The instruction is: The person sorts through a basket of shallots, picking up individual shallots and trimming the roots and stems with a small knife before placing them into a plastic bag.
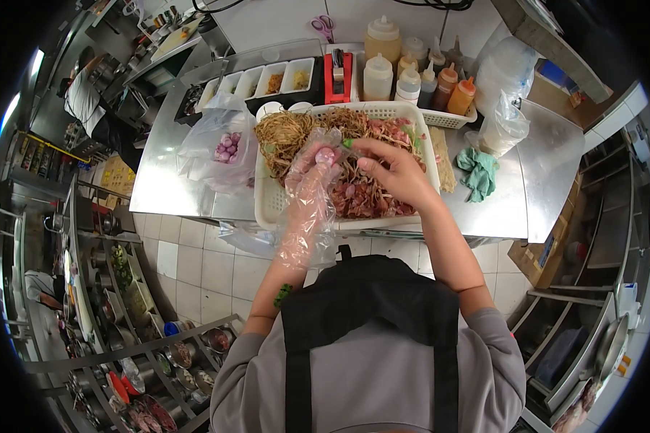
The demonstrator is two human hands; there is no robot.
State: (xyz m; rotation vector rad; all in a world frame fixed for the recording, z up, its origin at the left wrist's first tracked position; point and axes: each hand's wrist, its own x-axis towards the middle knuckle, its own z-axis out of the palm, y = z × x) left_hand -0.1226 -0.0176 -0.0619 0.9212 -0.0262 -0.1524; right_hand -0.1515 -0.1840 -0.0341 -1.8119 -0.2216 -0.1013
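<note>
My left hand [312,173], in a loose clear plastic glove that reaches up the forearm, is closed around a pinkish shallot [326,156]. Close beside it, my bare right hand [396,172] pinches a small bright green object [348,143], perhaps a tool's handle; the rest of it is hidden. Both hands are over a white plastic basket [265,209]. Dry straw-like stalks [285,133] fill its left side, and reddish shallots with loose skins [368,196] lie at the right and front. Left of the basket, a clear plastic bag [198,155] holds several purple shallots [227,147].
Behind the basket stand white tubs of toppings [272,79], a red dispenser [337,78] and several sauce bottles [378,77]. A green cloth [477,173] lies on the steel table [534,155] at right. Another person [94,108] stands at far left.
</note>
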